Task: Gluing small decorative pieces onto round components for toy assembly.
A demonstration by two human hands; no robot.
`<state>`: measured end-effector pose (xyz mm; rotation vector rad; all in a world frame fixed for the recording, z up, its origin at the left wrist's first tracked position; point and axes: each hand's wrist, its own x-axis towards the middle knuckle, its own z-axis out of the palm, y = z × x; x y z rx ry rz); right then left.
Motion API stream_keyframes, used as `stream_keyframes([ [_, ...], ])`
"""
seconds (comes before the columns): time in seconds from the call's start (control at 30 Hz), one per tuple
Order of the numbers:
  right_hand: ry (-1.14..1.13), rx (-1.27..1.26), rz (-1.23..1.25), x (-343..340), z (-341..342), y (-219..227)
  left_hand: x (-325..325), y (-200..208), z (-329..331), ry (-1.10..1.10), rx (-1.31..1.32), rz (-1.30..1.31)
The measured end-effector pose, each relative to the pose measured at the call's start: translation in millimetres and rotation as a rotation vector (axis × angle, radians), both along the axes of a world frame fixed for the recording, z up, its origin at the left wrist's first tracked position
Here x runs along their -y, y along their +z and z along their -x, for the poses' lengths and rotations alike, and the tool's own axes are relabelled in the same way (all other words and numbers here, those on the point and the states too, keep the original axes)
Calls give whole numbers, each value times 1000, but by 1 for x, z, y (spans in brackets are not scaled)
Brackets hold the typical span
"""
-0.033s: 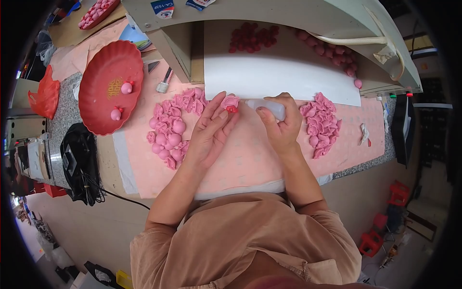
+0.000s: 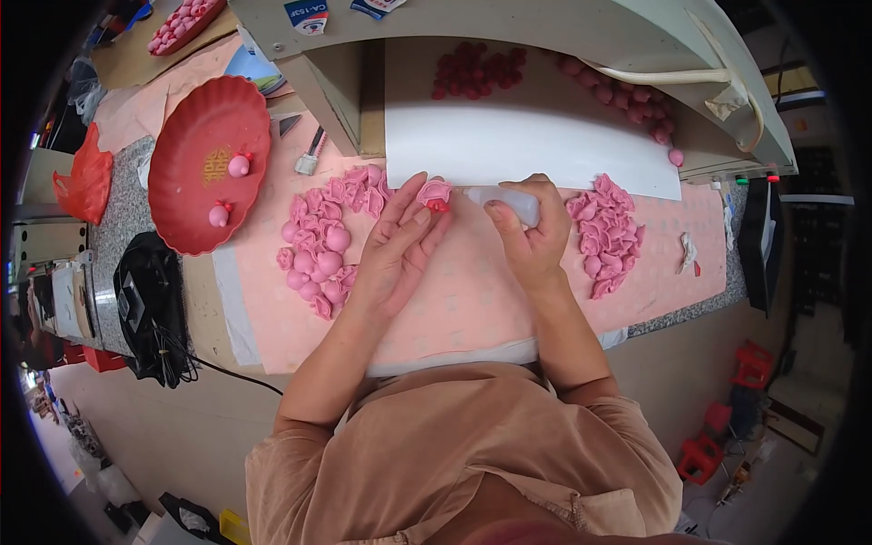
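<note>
Flower (image 2: 435,191) pink, ruffled, red below; bottle (image 2: 513,203) translucent.

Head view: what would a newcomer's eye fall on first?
Probably the big red scalloped tray at the left, with two pink balls on it. Next, at the centre, the person's left grip holds a pink ruffled flower piece, while the right grip points a translucent squeeze bottle toward it. Heaps of pink ruffled petals, the left one mixed with balls, flank both forearms on the pale pink covering.
</note>
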<state>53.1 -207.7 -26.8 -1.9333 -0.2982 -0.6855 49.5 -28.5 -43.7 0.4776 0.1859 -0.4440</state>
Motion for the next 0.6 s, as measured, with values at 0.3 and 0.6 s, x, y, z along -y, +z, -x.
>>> stream_keyframes([
  [0.3,-22,9,25,1,-1,1,0,1,0,9,-4,2],
  [0.6,-35,-18,6,2,0,-1,1,-1,0,28,-14,17],
])
